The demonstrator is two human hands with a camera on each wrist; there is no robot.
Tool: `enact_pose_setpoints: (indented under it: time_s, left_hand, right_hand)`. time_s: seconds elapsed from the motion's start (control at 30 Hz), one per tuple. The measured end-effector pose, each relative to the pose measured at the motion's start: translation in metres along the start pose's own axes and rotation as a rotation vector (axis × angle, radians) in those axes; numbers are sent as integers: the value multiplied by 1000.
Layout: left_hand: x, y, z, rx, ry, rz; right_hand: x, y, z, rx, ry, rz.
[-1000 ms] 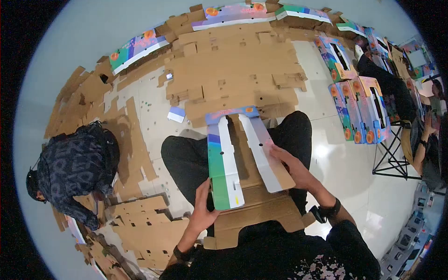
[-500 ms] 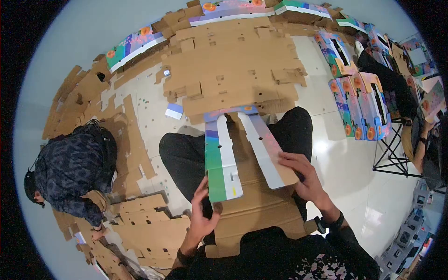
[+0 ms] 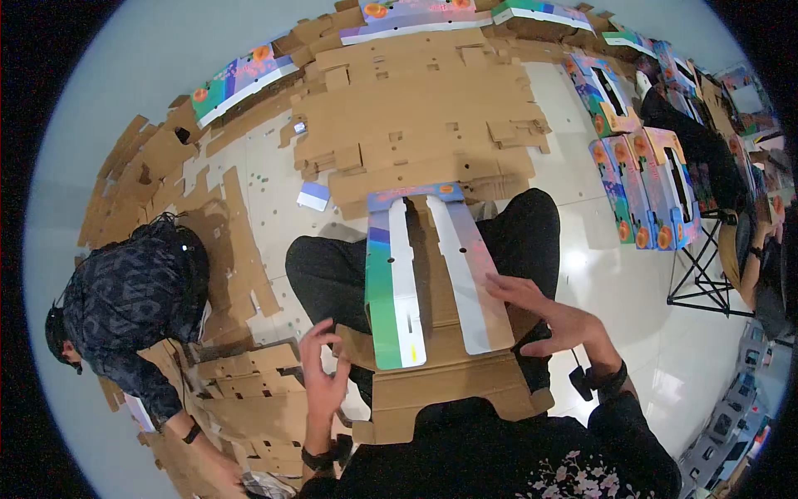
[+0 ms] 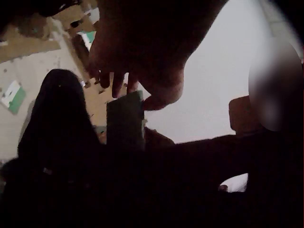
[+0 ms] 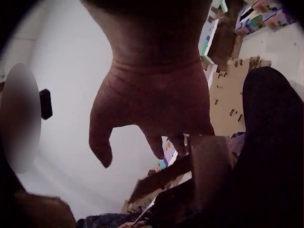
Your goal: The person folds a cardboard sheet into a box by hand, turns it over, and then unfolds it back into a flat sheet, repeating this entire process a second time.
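A partly folded carton [image 3: 386,308] with printed outer panels and brown inside lies across the person's lap, its two long printed flaps standing along a central gap. Left of the green flap, the left hand [image 3: 322,370] is raised with fingers loosely bent, holding nothing. On the other side the right hand [image 3: 557,316] has its fingers extended, the tips at the edge of the pink flap [image 3: 486,308]. In the left wrist view the left hand [image 4: 142,61] appears dark above a green panel [image 4: 126,118]. The right wrist view shows the right hand [image 5: 152,99] with spread thumb and fingers.
Flat brown cardboard sheets [image 3: 424,108] cover the floor ahead. Printed cartons [image 3: 648,187] stand at the right near a black folding stool [image 3: 706,274]. Another person [image 3: 137,291] bends over cardboard at the left. Further cartons line the wall.
The left hand has come away from the green flap and lifted to the left. The right hand's grip on the pink flap has loosened, and the two flaps stand a little closer together.
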State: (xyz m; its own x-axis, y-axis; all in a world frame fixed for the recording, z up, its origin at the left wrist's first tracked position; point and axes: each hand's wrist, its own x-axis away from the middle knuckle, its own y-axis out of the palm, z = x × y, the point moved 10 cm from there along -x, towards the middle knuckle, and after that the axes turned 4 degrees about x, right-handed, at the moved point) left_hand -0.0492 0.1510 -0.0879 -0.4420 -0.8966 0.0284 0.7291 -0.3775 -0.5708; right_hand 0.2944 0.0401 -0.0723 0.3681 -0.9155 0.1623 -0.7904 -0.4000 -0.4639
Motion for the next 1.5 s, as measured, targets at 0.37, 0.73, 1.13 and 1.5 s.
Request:
enact_pose_setpoints:
  time_s: [0.37, 0.73, 1.13, 1.5]
  left_hand:
    - [-91, 118, 40, -444, 373, -663]
    - [-120, 96, 30, -154, 182, -390]
    - [-14, 18, -21, 153, -186, -130]
    - [-25, 61, 10, 224, -140, -228]
  right_hand:
    - [-67, 22, 49, 491, 168, 16]
    - [-64, 0, 68, 490, 168, 375]
    - [65, 19, 105, -196, 645, 345]
    - [32, 48, 45, -127, 391, 415]
